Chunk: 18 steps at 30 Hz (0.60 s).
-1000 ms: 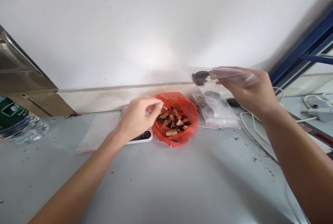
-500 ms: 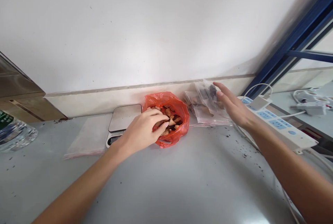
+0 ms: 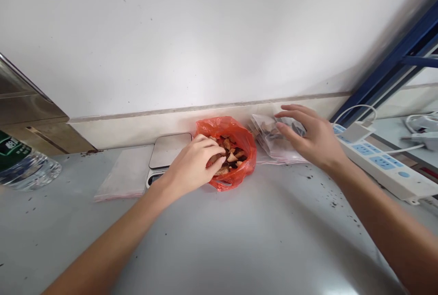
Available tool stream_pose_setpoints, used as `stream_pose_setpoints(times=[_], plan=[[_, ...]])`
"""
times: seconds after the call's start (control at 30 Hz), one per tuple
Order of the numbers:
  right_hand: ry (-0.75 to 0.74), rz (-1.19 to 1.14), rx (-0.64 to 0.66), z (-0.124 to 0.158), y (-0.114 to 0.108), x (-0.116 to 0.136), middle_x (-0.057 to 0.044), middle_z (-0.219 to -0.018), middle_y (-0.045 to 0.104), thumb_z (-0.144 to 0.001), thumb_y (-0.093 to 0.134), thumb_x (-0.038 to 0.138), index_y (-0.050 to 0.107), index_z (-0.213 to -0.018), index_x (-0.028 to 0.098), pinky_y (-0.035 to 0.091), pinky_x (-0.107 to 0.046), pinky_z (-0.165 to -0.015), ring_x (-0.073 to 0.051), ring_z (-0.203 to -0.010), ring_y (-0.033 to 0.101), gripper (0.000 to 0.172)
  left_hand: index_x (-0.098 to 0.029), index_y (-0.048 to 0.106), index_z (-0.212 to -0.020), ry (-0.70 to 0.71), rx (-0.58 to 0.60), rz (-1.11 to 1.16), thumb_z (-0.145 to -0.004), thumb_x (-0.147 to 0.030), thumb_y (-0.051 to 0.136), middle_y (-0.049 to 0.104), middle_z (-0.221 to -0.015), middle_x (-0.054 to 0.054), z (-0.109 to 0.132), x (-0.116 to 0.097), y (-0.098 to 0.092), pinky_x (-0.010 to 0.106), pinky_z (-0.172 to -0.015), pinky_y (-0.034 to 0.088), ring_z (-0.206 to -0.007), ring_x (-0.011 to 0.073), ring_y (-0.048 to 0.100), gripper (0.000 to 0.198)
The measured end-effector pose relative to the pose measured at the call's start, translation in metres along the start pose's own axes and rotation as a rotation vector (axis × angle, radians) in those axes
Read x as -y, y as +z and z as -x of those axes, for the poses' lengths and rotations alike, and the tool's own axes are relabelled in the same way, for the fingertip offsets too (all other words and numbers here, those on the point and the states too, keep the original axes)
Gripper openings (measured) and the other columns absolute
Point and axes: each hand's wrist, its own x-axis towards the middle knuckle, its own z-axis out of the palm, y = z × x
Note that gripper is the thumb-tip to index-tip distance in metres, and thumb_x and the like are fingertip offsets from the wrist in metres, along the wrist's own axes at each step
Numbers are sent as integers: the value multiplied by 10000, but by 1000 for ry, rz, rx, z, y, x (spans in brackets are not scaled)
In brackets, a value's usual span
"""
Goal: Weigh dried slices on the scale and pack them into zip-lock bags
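A red plastic bag [image 3: 247, 158] stands open against the wall, holding brown dried pieces [image 3: 232, 155]. My left hand [image 3: 198, 160] reaches over its left rim, fingers bent loosely and thumb apart from them, above the pieces; nothing shows in its grasp. To the right, clear zip bags [image 3: 273, 142] lie in a small stack, with dark and brown contents. Just over the stack is my right hand [image 3: 310, 137], fingers spread and holding nothing. It partly hides the top bag.
Left of the red bag sits a kitchen scale [image 3: 170, 150], partly behind my left hand, beside flat clear bags [image 3: 125, 174]. A large water bottle [image 3: 29, 165] stands far left. At right lies a white power strip [image 3: 386, 162] with a plugged-in charger [image 3: 357, 131]. Dark crumbs dot the grey tabletop [image 3: 236, 240].
My right hand has drawn slightly back from the zip bags and its fingers have spread; the top bag has settled lower onto the stack. My left hand stays at the red bag.
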Motion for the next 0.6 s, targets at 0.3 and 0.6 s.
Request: stream_pose_setpoints(times=[0.3,0.6], plan=[[-120,71,879,-30,30,88,-29,-723,701,-867,582,293,680,-809,237,451,-324,-550,-185,-606,616,127,-181,771,-1164,-200,-41,-346,-896,-233,648,579,-1346,193,9,13,-12,597,-1000,533,-1220,401,514,300],[-26,278,1127,-50,38,110,-14,-905,675,-769,746,315,602,-866,252,410,-292,-572,-184,-751,585,185,-236,779,-1018,-34,303,-57,-722,-462,934,576,-1250,94,19,10,-28,443,-988,558,-1252,333,497,403]])
